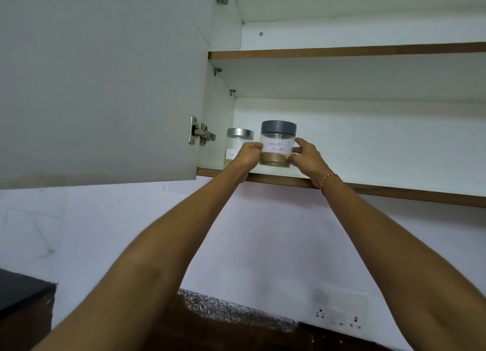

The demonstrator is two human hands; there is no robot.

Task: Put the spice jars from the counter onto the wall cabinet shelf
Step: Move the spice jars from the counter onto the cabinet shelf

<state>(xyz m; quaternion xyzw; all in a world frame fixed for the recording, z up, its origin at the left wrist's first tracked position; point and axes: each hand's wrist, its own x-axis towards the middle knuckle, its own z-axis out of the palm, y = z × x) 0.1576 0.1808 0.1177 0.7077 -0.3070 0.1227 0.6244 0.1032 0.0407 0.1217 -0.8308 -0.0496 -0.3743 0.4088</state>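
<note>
Two jars on the shelf: a clear round jar with a grey plastic lid, brown powder and a white handwritten label (278, 144), and just to its left a clear jar with a silver metal lid and a white label (236, 145) that is partly hidden behind the left hand.
Left hand: the left hand (247, 156) grips the left side of the grey-lidded jar, fingers curled round its wall.
Right hand: the right hand (305, 157) grips the right side of the same jar, thumb and fingers wrapped on the glass; a red and white thread band (327, 180) sits on that wrist.
Jar position: the grey-lidded jar stands upright near the front edge of the white lower shelf with a brown wooden edge (394, 190), seemingly resting on it, though the base contact is partly covered by the hands.
Cabinet: the white cabinet door (105, 88) hangs open to the left; the upper shelf (342, 51) shows nothing on it from this angle.
Done so far: one jar looks placed, the second is being set down and not yet let go.
Left to do: release this jar; whether more jars wait on the dark speckled worktop (236, 316) cannot be told, as little of it is in view.
</note>
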